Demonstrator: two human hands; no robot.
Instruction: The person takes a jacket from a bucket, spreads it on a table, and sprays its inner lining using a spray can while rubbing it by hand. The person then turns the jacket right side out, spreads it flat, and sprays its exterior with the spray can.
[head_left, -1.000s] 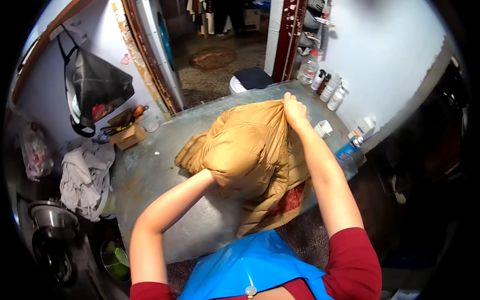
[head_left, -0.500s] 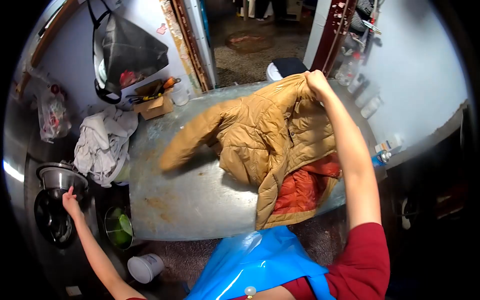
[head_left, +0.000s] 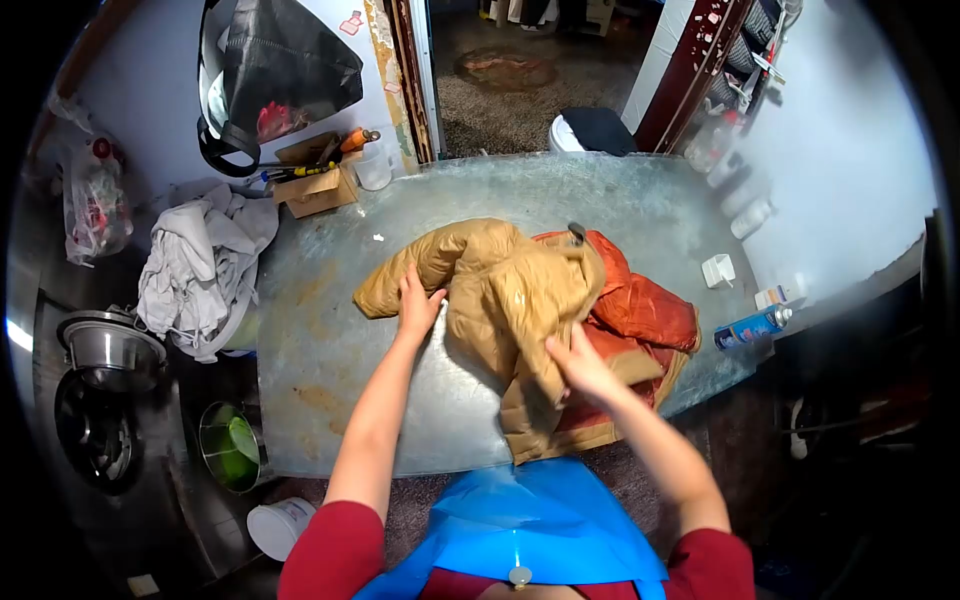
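Observation:
A tan quilted jacket lies bunched on the metal tabletop, part of its orange-red lining turned outward on the right. My left hand rests at the lower edge of the sleeve on the left, fingers and thumb apart. Fabric near the jacket's middle is pinched in my right hand, whose fingertips are partly hidden by the folds.
The metal table has brownish stains. A blue spray can and a small white container stand at its right. At the back left are a cardboard box of tools, a clear cup and grey-white cloth.
The jacket has come down from its raised position onto the table, showing more lining. My left hand has moved from the far left to the sleeve; my right hand has dropped toward me.

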